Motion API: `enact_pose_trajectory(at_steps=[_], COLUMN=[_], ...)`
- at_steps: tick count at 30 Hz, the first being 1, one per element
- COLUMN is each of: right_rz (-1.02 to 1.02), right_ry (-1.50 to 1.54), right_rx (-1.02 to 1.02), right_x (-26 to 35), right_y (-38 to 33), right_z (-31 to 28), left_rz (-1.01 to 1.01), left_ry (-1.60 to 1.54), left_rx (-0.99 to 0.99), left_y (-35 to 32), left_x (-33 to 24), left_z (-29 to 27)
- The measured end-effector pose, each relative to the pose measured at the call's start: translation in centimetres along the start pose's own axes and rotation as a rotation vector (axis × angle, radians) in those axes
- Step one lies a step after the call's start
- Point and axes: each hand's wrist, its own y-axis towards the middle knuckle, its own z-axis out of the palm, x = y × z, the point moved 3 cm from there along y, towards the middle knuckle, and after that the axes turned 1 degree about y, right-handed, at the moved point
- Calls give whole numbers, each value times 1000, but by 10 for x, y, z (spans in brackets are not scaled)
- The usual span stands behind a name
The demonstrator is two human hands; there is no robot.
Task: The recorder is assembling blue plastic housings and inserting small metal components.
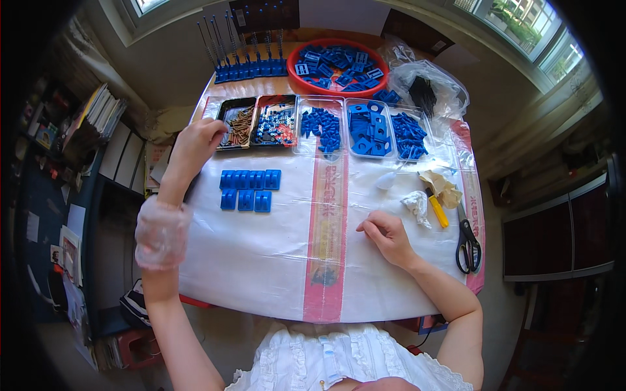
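My left hand (201, 139) is at the left rim of a black tray (226, 149) of brass-coloured screws (240, 126). Its fingertips are pinched together, and I cannot make out what is between them. A clear plastic cuff (162, 233) wraps my left forearm. On the right half of the table, my right hand (388, 238) rests with curled fingers; anything inside them is hidden. Between the hands, several blue plastic pieces (250, 179) stand in two rows. A second black tray (274, 146) holds small metal, blue and reddish parts.
Clear trays of blue parts (320, 128) continue the row rightward. Behind stand a red basin (291, 73) of blue pieces and blue blocks with upright rods (250, 70). At the right lie a yellow-handled tool (438, 212), crumpled paper (441, 189) and black-handled scissors (467, 249).
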Motion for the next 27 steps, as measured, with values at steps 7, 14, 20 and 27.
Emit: enact_pose_trajectory(at_steps=[7, 14, 20, 27], right_rz=[-15, 3, 4, 4], right_ry=[-25, -3, -14, -14], right_rx=[10, 3, 7, 4], right_x=[-2, 4, 2, 3], right_y=[0, 1, 1, 2], right_z=[-2, 0, 0, 1], left_rz=[72, 73, 26, 5], left_ry=[171, 164, 152, 186], left_rx=[355, 401, 362, 339], left_y=[49, 61, 63, 66], left_x=[22, 38, 51, 60], left_z=[66, 93, 99, 100])
